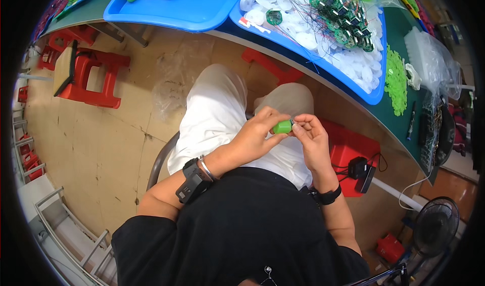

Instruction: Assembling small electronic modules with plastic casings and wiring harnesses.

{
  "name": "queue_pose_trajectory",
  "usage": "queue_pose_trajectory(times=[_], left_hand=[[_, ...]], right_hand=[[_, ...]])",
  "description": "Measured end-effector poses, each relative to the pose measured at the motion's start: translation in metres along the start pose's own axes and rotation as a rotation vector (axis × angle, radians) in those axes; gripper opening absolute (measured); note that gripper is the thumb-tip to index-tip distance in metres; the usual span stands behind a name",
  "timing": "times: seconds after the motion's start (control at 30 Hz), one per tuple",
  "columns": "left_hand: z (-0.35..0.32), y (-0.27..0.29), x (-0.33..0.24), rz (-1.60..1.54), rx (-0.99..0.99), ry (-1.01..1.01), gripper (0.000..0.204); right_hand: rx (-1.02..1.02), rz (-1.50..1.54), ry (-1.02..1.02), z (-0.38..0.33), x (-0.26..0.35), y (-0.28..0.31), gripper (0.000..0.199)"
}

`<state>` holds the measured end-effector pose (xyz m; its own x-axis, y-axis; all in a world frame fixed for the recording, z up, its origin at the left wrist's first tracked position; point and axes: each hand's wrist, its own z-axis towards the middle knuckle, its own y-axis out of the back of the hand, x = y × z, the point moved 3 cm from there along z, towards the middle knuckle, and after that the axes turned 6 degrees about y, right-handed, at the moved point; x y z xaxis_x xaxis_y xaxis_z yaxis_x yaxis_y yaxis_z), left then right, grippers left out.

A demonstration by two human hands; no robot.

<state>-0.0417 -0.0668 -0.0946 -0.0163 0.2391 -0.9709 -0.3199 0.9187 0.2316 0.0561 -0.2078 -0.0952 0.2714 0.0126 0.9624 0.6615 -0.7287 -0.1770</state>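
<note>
Above my lap, my left hand (256, 137) grips a small green plastic housing (282, 128) between thumb and fingers. It is rounded, like a little cup lying on its side. My right hand (314, 138) meets its right end, thumb and fingertips pinched together there. Something small and dark shows at that end, between the fingertips, too small to name. Both hands are well short of the table edge.
Ahead on the green table, a blue tray (166, 16) holds several green cups. Another blue tray (375, 95) holds white plastic discs and wired circuit boards (348, 21). Green pieces (396, 81) lie beside it. A red stool (348, 147) is at my right, a fan (435, 227) lower right.
</note>
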Motion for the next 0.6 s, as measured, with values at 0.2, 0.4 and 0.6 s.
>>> queue_pose_trajectory(times=[0.2,0.4,0.6], left_hand=[[0.0,-0.006,-0.006,0.023,0.06,0.027,0.039],[-0.006,-0.017,-0.009,-0.036,-0.037,-0.147,0.042],[-0.007,-0.022,-0.017,0.127,0.006,-0.321,0.048]], right_hand=[[0.049,0.246,-0.237,-0.001,-0.014,0.021,0.017],[0.106,0.427,-0.25,-0.011,-0.025,0.032,0.014],[0.07,0.467,-0.215,-0.019,-0.023,0.032,0.015]])
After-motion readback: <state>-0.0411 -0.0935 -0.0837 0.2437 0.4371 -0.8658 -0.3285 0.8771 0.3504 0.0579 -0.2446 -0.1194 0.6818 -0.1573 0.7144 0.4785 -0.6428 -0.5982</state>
